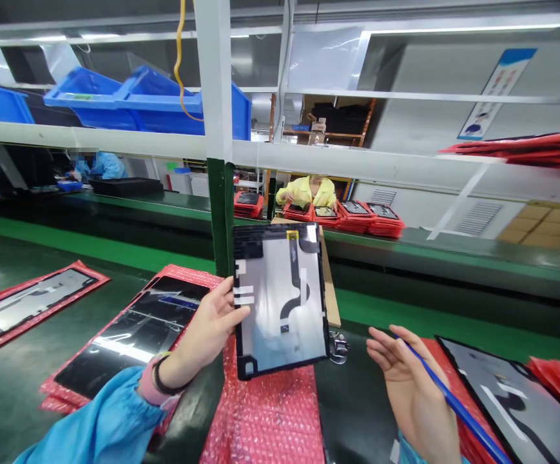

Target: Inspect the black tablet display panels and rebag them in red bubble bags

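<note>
Head view: left hand (214,325) clamped on the display panel (280,296), raised above pink bubble wrap (274,412); right hand (417,386) closed around a blue tool (453,399), beside it.

No word, brand or number can be made out. A tilted sign (497,95) on the back wall has a blue top band and red characters down a white ground – seemingly writing, though too blurred to read. A small green label (83,96) on a blue bin (91,109) is illegible too – as is the yellow-edged patch (292,236) atop the upright panel (270,341).
</note>
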A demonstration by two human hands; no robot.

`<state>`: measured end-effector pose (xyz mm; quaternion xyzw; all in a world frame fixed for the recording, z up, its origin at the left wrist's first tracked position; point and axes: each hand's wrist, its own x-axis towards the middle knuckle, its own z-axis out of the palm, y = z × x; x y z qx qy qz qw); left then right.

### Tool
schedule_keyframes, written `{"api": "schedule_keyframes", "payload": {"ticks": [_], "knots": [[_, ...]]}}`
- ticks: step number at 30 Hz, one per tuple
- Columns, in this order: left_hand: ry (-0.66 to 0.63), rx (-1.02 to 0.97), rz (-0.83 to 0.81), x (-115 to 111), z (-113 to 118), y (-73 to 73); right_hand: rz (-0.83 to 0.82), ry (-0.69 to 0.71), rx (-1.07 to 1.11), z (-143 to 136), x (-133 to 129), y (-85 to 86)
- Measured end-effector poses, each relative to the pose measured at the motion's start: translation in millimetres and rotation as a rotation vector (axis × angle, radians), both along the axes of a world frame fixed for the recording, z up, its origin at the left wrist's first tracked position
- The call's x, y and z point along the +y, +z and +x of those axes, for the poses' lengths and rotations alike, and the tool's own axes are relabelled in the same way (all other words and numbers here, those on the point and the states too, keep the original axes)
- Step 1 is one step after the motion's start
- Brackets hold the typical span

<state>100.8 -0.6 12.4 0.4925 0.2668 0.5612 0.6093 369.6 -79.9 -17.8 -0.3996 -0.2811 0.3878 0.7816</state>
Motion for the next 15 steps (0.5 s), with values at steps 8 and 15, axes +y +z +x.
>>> {"api": "schedule_keyframes", "payload": {"ticks": [8, 15], "knots": [[0.265, -0.181, 0.211, 13, 7, -17.2, -0.162, 0.482, 0.308, -19, 7, -4.5], [0.172, 0.036, 0.508, 3, 4, -37.9, -0.049, 0.897, 0.340, -59, 21, -7.9]]}}
